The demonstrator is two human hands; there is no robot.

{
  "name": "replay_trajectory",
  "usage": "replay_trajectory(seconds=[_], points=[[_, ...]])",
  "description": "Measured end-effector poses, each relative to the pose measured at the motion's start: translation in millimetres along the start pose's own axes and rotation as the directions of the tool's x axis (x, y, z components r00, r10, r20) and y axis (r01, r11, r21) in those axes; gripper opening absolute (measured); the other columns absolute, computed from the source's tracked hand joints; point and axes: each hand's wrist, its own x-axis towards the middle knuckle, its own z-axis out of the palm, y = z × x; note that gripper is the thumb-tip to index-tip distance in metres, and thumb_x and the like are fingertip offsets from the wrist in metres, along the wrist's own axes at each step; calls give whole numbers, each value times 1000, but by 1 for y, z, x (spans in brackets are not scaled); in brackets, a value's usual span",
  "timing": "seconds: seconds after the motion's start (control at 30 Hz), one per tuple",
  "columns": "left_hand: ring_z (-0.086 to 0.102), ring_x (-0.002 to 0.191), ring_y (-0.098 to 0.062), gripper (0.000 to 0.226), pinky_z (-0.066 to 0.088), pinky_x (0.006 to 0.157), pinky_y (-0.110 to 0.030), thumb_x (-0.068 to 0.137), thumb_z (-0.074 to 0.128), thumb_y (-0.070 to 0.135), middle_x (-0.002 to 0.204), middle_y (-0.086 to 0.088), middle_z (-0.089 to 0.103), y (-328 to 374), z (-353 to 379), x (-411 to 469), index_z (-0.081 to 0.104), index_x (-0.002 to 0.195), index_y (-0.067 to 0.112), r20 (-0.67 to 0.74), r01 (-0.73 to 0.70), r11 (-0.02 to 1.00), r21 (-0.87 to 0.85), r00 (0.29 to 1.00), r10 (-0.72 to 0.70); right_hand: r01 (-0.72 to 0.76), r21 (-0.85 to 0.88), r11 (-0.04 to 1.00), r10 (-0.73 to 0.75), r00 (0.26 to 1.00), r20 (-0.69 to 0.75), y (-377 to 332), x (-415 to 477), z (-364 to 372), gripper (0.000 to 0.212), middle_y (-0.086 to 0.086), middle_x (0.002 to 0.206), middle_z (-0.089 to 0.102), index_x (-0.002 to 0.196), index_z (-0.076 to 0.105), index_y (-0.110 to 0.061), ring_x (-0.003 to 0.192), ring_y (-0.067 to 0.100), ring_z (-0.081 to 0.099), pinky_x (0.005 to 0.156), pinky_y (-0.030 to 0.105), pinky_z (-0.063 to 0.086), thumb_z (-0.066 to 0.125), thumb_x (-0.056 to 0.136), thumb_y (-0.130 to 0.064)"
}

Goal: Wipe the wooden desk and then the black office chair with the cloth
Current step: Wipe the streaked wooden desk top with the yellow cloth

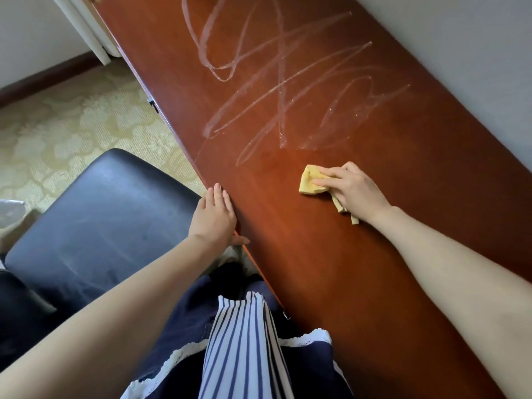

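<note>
The left hand (214,217) lies flat, fingers straight, on the near edge of the reddish-brown polished wooden bench (331,269), just beside the black padded office chair (100,220). Further in, the right hand (358,190) grips the small crumpled yellow cloth (311,182), pressing it to the top. The cloth looks soft and light, and probably handles best bunched under the palm. Beyond it, pale looping streaks (273,90) lie unwiped.

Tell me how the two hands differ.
The left hand lies flat, fingers straight, on the desk edge and holds nothing; the right hand holds the yellow cloth down on the desktop. The left is beside the black chair; the right is farther in, near the streaks. Both touch the desk.
</note>
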Motion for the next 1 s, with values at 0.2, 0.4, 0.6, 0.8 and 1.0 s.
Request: replay_trajectory(seconds=[0.2, 0.4, 0.6, 0.8, 1.0], points=[[-2, 145, -41, 118, 11, 118, -42, 81, 45, 71, 154, -32, -9, -1, -2, 1, -9, 144, -13, 37, -23, 998, -65, 999, 26, -473, 43, 880, 474, 868, -144, -7, 63, 5, 34, 1, 134, 55, 125, 62, -23, 112, 26, 45, 89, 42, 47, 47, 98, -10], [-6, 146, -37, 119, 10, 119, -39, 80, 49, 70, 155, -27, -14, -13, 0, 3, -12, 146, -8, 76, -65, 981, -183, 994, 80, -587, 185, 789, 608, 789, -91, -54, 95, 28, 39, 1, 135, 51, 132, 56, -26, 104, 18, 40, 92, 31, 34, 34, 101, -14], [3, 147, -33, 109, 17, 118, -37, 85, 51, 65, 157, -23, -8, -25, 0, 6, -6, 149, -3, 58, -106, 970, -218, 991, 121, -293, 167, 941, 296, 955, 10, -104, 66, 50, 38, 0, 141, 45, 132, 55, -33, 100, 17, 37, 93, 31, 37, 36, 101, -21], [53, 112, -25, 62, 39, 78, -32, 93, 47, 55, 130, -10, 47, -26, -24, 12, 44, 130, 5, 14, -75, 995, -69, 997, 76, -35, 176, 984, 38, 999, -13, -109, 7, 53, 36, -2, 137, 53, 121, 65, -24, 98, 24, 43, 89, 41, 42, 50, 94, -5], [43, 126, -26, 78, 36, 98, -35, 84, 54, 62, 139, -7, 42, -2, -35, 19, 36, 137, 8, -120, -37, 999, -20, 992, 34, -17, 186, 982, 26, 999, -45, -89, -55, 42, 37, 1, 117, 67, 107, 73, -19, 85, 27, 53, 73, 33, 46, 68, 78, 4]])
